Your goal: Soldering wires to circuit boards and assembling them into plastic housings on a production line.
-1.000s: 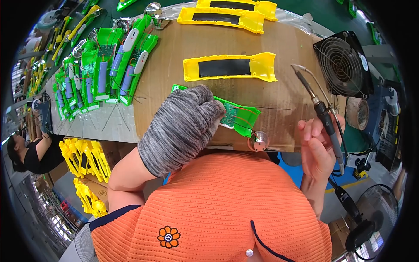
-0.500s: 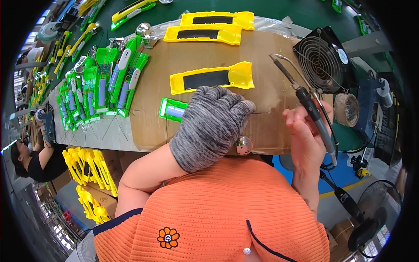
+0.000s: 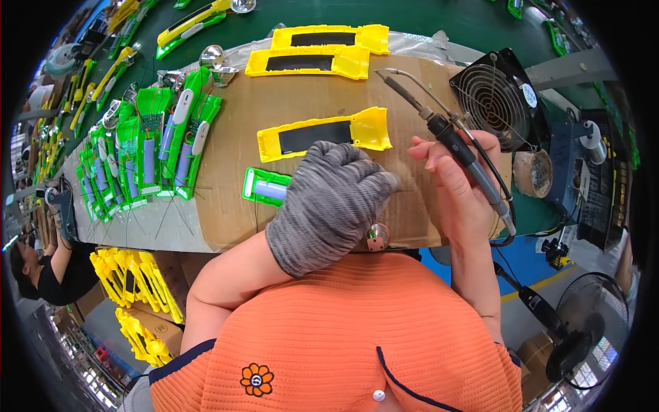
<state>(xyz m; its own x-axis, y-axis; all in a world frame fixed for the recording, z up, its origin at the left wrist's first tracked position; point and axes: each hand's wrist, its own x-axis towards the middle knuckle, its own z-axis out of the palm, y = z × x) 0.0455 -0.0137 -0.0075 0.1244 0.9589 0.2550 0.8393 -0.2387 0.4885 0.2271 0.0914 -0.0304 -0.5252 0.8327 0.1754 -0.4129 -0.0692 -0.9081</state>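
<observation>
My left hand [image 3: 333, 206], in a grey knitted glove, is closed over a green plastic housing [image 3: 249, 184] with a purple cylindrical battery cell [image 3: 270, 189] in it. The glove hides most of this housing. Just below the glove, near the cardboard's front edge, is a small clear round lamp head [image 3: 377, 236]. My bare right hand [image 3: 461, 182] grips a soldering iron [image 3: 456, 147] by its dark handle. A thin curved metal tube runs beside the iron, whose tip points up and left, above the work. Directly beyond my left hand lies a yellow cover [image 3: 326, 135] with a black panel.
Several green housings [image 3: 147, 154] with battery cells and loose wires stand at left. Two more yellow covers [image 3: 309, 63] lie at the back of the cardboard [image 3: 226, 137]. A black fan [image 3: 495, 99] and a roll [image 3: 533, 174] sit at right. Another person [image 3: 62, 268] works far left.
My right hand has brought the soldering iron leftward, closer to my left hand. The whole view has shifted slightly. My left hand keeps its hold on the green housing.
</observation>
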